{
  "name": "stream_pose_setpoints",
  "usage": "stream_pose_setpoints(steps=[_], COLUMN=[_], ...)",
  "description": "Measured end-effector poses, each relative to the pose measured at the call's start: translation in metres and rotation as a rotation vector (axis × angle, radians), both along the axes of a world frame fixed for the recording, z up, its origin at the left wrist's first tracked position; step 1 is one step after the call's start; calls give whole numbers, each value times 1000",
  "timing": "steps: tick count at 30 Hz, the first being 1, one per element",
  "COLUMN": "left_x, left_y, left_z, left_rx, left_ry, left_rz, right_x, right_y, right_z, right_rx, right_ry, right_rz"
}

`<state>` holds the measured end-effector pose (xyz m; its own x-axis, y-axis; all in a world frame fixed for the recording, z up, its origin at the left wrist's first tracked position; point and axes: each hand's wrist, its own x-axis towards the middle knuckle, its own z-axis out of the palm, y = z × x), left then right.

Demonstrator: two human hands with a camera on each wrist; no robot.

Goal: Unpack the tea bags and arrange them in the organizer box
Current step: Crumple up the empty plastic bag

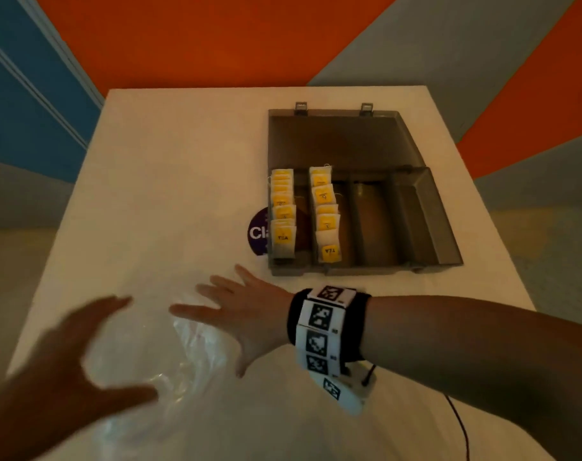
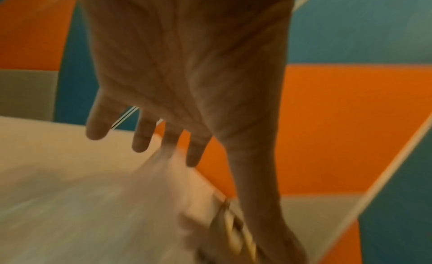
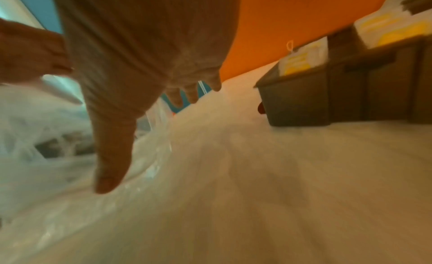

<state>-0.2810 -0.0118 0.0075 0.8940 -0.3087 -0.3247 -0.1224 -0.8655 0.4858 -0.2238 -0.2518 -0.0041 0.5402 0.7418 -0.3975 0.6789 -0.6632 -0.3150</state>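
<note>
Currently both hands are hovering flat, fingers spread and grasping nothing: left hand [image 1: 83, 344] and right hand [image 1: 246, 314] over the crumpled clear plastic bag [image 1: 170, 361] lying on the white desk [image 1: 170, 161]. Yellow-labelled tea bags [image 1: 284, 211] are standing in the two leftmost compartments of the open grey plastic organizer box [image 1: 425, 207].
</note>
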Motion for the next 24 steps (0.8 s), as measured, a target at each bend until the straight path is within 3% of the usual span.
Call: stream_pose_setpoints(steps=[1, 3, 4, 7, 10, 12, 14, 16, 20, 22, 24], left_x=[1, -8, -15, -14, -5, 8, 22, 33, 42, 47, 48], left_y=[-14, -26, -31, -38, -48, -50, -57, -74, -120, -137, -150], left_z=[9, 5, -8, -31, -40, -35, -22, -5, 34, 54, 73], left_rx=[47, 116, 158, 307, 232, 24, -283, -546, -1112, -1361, -1533], left_ry=[69, 80, 38, 124, -47, -124, -205, -237, -159, -30, 172], left_rz=[60, -65, -97, -85, 0, 143, 315, 472, 693, 686, 601], right_x=[0, 3, 3, 2, 6, 5, 4, 3, -15, -32, -49], right_y=[4, 0, -3, -7, -8, -12, -21, -32, -43, -42, -44], right_z=[-4, -14, -15, -18, -8, 7, 24, 44, 73, 83, 86], right_rx=[-52, -104, -93, -43, 54, 194, 366, 555, 989, 993, 876], right_ry=[-41, -123, -98, 0, -11, -72, -139, -68, 70, -14, -49], right_rz=[36, 63, 41, -2, -31, -89, -268, -445, -585, -548, -478])
